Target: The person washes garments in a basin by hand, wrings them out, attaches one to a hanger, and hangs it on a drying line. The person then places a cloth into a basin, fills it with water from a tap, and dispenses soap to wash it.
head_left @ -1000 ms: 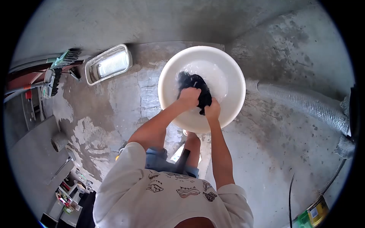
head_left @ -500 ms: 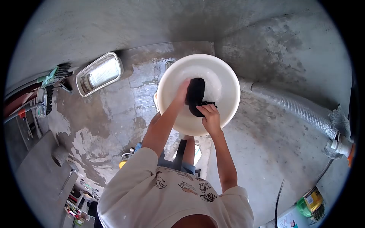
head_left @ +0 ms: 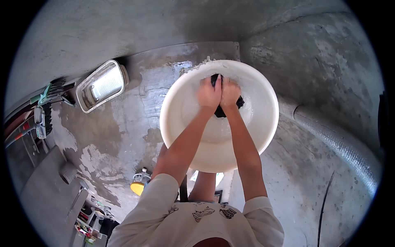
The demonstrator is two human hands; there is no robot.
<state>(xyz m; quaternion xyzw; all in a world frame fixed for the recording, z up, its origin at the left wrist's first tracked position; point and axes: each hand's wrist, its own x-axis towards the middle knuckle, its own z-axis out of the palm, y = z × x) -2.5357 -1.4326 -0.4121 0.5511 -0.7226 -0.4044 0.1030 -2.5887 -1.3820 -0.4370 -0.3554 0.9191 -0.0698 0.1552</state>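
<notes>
A large white basin (head_left: 168, 136) with cloudy water stands in front of me. Inside it, toward the far side, is a bunched black cloth (head_left: 220, 112), wet-looking and partly covered by my hands. My left hand (head_left: 210, 94) is closed on the cloth, its thumb lying along the inner side. Pressed close beside it, my right hand (head_left: 230, 93) is also closed on the cloth, with the fingers curled and slightly blurred. Dark bits of fabric show beyond the hands, below the wrists and to the right. Its exact kind is hidden by the grip.
A rectangular silver-rimmed tub (head_left: 103, 85) sits on the wet concrete floor at left. Brushes (head_left: 55, 92) lean near the left wall. A silver flexible duct (head_left: 329, 133) runs along the right. A yellow-lidded item (head_left: 137, 188) stands near my leg.
My hands have come together toward the basin's far side, and the right has moved up beside the left. The cloth is now bunched between them. Water splashes at the far rim.
</notes>
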